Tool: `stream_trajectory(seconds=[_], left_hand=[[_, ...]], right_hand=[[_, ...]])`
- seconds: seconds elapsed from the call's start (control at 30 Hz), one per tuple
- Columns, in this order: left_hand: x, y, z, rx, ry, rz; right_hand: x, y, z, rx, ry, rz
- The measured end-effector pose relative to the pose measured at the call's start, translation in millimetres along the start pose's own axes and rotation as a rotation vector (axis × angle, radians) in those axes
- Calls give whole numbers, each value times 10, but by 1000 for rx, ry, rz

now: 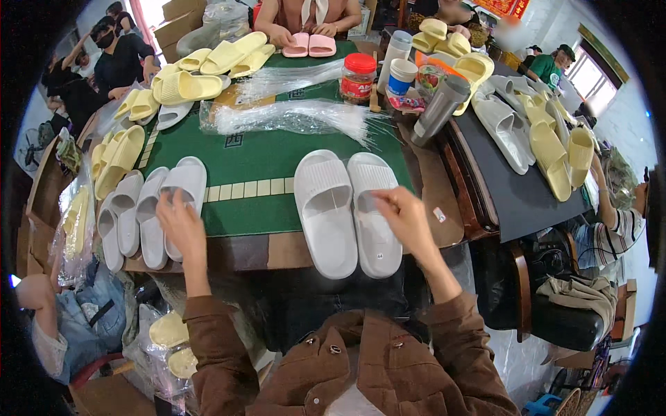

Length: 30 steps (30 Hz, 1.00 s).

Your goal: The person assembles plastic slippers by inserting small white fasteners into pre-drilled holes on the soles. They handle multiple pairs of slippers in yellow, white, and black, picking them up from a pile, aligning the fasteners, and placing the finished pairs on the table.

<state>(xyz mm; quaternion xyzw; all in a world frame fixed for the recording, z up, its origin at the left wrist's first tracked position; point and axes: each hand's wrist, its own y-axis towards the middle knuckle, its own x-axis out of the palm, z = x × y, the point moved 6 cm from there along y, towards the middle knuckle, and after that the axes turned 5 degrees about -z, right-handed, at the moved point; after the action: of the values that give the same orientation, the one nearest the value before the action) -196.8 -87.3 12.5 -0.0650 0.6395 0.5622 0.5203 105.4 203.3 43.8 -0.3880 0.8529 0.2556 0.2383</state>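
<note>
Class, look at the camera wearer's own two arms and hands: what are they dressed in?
Both forearms wear long brown sleeves of a button-front jacket, gathered at the cuffs. The left hand and right hand are bare: no gloves, rings or watch show.

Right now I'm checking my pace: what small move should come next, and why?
Probably close the left hand on the nearest pale grey foam slipper in the row; it touches it, while the right hand rests on the white foam slipper pair.
</note>
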Motion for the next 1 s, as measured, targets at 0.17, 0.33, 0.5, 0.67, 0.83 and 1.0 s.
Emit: stream_trajectory(seconds=[0.17,0.33,0.5,0.67,0.83,1.0], left_hand=[[118,85,1204,216,-661,-274],[249,154,2182,389,-931,-333],[622,43,2539,410,-862,-499],[805,144,2650,290,-795,-603],[925,348,2757,245,-720,-664],[1062,311,2771,244,-731,-731]], right_hand=[[-127,663,16,-130,-161,97],[370,1223,338,-61,-335,-98],[551,1360,522,-30,-320,-232],[353,1346,689,-49,-167,87],[200,1178,840,152,455,510],[237,1104,787,173,361,337]])
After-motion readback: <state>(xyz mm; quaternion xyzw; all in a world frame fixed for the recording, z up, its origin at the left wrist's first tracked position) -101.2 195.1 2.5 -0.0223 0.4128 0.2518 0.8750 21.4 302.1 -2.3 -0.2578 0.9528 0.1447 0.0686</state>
